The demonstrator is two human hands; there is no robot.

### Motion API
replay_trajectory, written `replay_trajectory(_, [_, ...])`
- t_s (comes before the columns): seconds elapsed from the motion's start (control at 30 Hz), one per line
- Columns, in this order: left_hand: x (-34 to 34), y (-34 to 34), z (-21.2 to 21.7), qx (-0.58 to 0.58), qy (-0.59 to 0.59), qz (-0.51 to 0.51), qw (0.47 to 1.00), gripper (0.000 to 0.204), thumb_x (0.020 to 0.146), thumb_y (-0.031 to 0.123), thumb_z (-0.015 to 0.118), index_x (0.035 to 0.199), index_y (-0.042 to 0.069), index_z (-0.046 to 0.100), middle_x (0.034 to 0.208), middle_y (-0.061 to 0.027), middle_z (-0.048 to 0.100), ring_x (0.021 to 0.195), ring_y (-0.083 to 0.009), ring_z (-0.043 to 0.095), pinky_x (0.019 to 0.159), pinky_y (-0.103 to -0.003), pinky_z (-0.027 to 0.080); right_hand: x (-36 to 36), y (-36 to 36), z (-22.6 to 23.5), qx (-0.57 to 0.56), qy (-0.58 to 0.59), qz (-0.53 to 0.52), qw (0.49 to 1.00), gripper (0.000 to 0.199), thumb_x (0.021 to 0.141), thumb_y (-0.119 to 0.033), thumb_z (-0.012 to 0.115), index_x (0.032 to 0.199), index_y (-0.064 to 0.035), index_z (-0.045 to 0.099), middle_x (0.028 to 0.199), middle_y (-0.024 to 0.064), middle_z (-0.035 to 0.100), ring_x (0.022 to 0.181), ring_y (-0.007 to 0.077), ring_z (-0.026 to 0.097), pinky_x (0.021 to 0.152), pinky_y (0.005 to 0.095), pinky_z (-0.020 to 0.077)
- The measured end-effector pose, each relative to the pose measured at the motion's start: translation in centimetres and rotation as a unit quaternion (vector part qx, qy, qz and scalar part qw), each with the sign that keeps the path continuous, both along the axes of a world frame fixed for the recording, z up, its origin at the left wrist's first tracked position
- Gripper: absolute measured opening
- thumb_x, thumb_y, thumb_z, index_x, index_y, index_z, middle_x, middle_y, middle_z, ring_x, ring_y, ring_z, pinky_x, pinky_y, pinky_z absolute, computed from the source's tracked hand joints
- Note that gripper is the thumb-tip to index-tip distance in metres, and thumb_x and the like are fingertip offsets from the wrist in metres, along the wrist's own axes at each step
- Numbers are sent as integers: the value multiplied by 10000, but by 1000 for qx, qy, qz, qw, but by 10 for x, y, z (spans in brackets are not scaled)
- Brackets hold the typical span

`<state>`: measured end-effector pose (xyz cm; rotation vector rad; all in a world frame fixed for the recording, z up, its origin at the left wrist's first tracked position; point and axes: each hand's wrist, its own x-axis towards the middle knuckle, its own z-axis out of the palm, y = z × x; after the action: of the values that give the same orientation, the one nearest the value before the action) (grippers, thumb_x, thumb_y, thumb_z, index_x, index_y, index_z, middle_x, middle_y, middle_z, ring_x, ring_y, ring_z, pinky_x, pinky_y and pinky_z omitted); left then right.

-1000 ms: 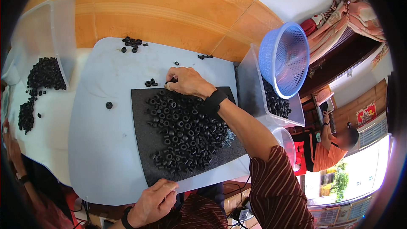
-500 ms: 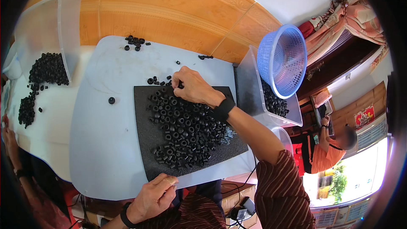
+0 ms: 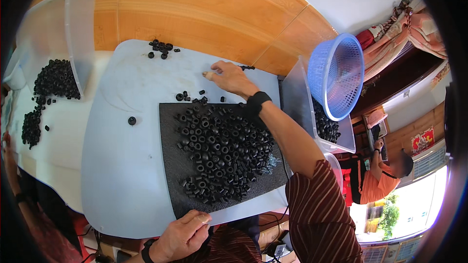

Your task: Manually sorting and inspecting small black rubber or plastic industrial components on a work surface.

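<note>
My right hand (image 3: 229, 79) reaches over the table beyond the far edge of a dark mat (image 3: 170, 175). Its thumb and fingers are apart and no part shows between them, though the surface under the fingertips is hidden. A wide pile of small black ring-shaped and cylindrical parts (image 3: 226, 151) covers much of the mat. Several loose black parts (image 3: 195, 98) lie along its far edge, nearest that hand. By the mat's near edge my left hand (image 3: 183, 236) is closed, thumb against bent fingers; whatever it may hold cannot be made out.
Small black parts (image 3: 161, 47) sit at the far side of the pale blue table (image 3: 122, 165), and one round part (image 3: 132, 121) at left. At right, a blue basket (image 3: 317, 75) rests on a clear bin (image 3: 348, 139). Another bin (image 3: 80, 44) spills parts at left. People (image 3: 378, 182) are nearby.
My right hand has moved away from the loose parts at the mat's far edge, farther over the table, and its fingers have spread. My left hand stays closed by the near edge.
</note>
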<state>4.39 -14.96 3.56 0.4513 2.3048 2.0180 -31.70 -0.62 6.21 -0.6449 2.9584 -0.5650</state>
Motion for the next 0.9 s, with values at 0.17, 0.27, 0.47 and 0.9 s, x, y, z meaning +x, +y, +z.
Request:
replay_trajectory(0.17, [2, -4, 1, -11, -21, 4, 1000, 169, 838, -44, 599, 1007, -44, 607, 910, -181, 657, 713, -243, 669, 616, -299, 540, 24, -52, -5, 17, -30, 80, 996, 526, 831, -521, 651, 1022, -31, 643, 1006, 181, 617, 983, 309, 589, 825, 393, 481])
replay_trajectory(0.27, [1, -4, 2, -11, -12, 9, 1000, 168, 837, -46, 602, 1004, -45, 606, 909, -180, 656, 711, -244, 667, 614, -301, 538, 54, -69, 10, 78, -21, 57, 995, 494, 800, -502, 671, 956, -35, 634, 1006, 175, 602, 961, 322, 583, 799, 411, 485])
replay_trajectory(0.47, [-1, -2, 1, 3, -5, 3, 1000, 159, 842, -31, 604, 1001, -29, 608, 898, -173, 651, 710, -245, 657, 605, -305, 523, 52, -51, 11, 133, -91, 29, 986, 365, 782, -298, 681, 1035, -39, 631, 1079, 191, 586, 1033, 370, 566, 839, 431, 495])
replay_trajectory(0.9, [2, -1, -1, 15, -1, 6, 1000, 163, 844, -28, 584, 1006, -25, 603, 881, -157, 644, 676, -219, 623, 595, -293, 499, 61, -19, 11, -8, -89, 103, 991, 175, 718, -81, 666, 878, -12, 647, 1000, 185, 600, 950, 333, 580, 797, 403, 487])
